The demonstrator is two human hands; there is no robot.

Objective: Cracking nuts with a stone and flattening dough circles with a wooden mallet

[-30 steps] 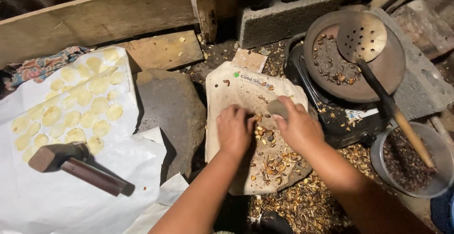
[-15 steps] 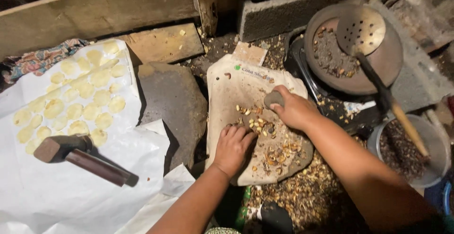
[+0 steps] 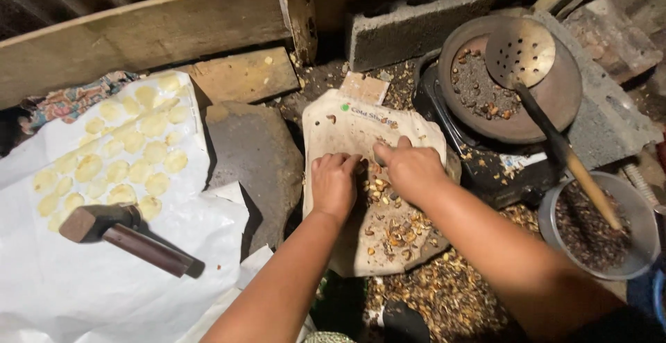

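Observation:
A pale paper sheet (image 3: 347, 124) covers a flat stone and carries a pile of cracked brown seeds and shells (image 3: 395, 225). My left hand (image 3: 333, 187) rests knuckles-up on the pile's left side with its fingers curled down into the seeds. Close beside it, my right hand (image 3: 413, 169) lies palm-down over the seeds, thumb and forefinger pointing left. Whatever is under either palm is hidden.
A wooden mallet (image 3: 118, 235) lies on a white sheet (image 3: 83, 294) with several flattened yellow discs (image 3: 132, 156). A bare grey stone (image 3: 253, 163) sits between the sheets. At the right are a pan (image 3: 562, 97) with a perforated ladle (image 3: 520, 52), a bowl of dark seeds (image 3: 638, 246), and concrete blocks (image 3: 416, 20).
My right hand, which held a small grey stone at the sheet's top, has come down onto the seeds; the stone is out of sight. My left hand moved up next to it.

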